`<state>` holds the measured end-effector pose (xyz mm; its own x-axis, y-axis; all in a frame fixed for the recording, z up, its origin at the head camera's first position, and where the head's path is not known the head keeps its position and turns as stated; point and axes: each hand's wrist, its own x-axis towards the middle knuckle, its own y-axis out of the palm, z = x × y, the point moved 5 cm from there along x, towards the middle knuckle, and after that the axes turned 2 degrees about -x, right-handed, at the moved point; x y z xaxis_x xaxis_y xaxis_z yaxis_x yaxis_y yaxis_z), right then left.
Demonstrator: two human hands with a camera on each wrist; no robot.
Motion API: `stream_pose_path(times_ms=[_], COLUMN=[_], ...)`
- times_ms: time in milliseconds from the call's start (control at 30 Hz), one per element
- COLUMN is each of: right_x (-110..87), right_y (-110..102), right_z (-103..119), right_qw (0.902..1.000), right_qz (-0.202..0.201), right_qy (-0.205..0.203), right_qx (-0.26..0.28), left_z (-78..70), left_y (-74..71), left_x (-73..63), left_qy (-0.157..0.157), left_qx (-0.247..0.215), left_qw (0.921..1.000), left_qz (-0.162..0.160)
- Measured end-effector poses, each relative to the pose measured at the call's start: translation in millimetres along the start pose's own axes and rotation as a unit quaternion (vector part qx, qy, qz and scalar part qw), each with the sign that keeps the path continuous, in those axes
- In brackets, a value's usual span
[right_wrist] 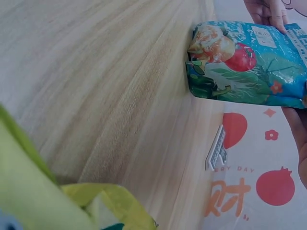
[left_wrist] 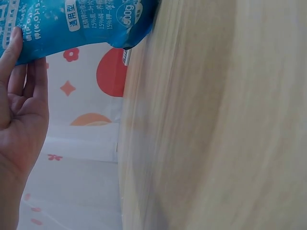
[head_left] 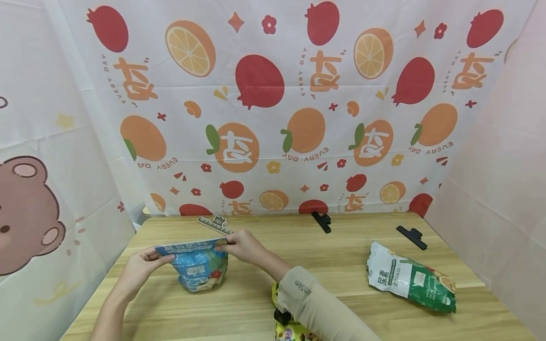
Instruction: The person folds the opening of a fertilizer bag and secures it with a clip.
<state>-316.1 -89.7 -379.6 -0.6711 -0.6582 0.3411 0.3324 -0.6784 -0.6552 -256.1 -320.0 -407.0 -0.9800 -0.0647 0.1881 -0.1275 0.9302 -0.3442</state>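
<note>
A blue fertilizer bag [head_left: 198,267] with vegetables printed on it stands upright on the wooden table. My left hand [head_left: 137,271] pinches its top left corner between thumb and fingers. At the opposite top corner, my right hand [head_left: 246,247] pinches the edge, and the top is stretched straight between the two hands. In the left wrist view the left thumb lies on the front of the bag [left_wrist: 91,21], fingers behind. The right wrist view shows the printed vegetables on the bag [right_wrist: 240,62]; the right hand [right_wrist: 300,139] is partly cut off there.
Behind the bag lies a piano-key patterned clip [head_left: 215,224]. Two black clips [head_left: 322,222] [head_left: 412,237] lie farther right. A green and white bag [head_left: 411,279] lies on the right side. A yellow bag [head_left: 290,331] with a black clip [head_left: 282,316] is partly hidden by the right sleeve.
</note>
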Motion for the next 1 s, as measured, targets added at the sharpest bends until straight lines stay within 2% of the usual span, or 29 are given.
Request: stream_pose_path(times_ms=[233, 367, 467, 567, 800, 867, 1000], right_x=[0.0, 0.1, 1.2, 3.2, 7.3, 9.5, 16.1], right_y=[0.3, -0.3, -1.9, -4.6, -13.3, -15.3, -18.1], right_z=[-0.2, 0.6, 1.4, 1.5, -2.8, -7.1, -19.0], right_qw=[0.9999, 1.0000, 0.9995, 0.9966, 0.9823, 0.9806, 0.9842], right_qz=[-0.012, -0.002, 0.029, 0.079, 0.187, 0.195, 0.164], right_qy=[-0.006, 0.001, 0.009, 0.012, -0.003, 0.005, 0.037], right_qx=[-0.009, -0.009, -0.014, -0.023, -0.010, -0.016, -0.056], left_z=[0.4, 0.0, 0.1, 0.4, 2.0, 2.0, 2.2], left_y=[0.2, 0.3, 0.6, 0.9, 0.0, -0.2, -0.1], left_x=[0.3, 0.9, 0.9, 0.4, -1.0, -1.0, -0.6], left_qy=[-0.002, -0.002, -0.004, -0.006, -0.025, -0.023, -0.019], left_qx=[-0.018, -0.021, -0.025, -0.024, -0.020, -0.018, -0.016], left_qw=[0.9998, 0.9998, 0.9997, 0.9997, 0.9995, 0.9996, 0.9997], left_qz=[0.001, 0.003, 0.004, 0.007, 0.005, 0.006, 0.006])
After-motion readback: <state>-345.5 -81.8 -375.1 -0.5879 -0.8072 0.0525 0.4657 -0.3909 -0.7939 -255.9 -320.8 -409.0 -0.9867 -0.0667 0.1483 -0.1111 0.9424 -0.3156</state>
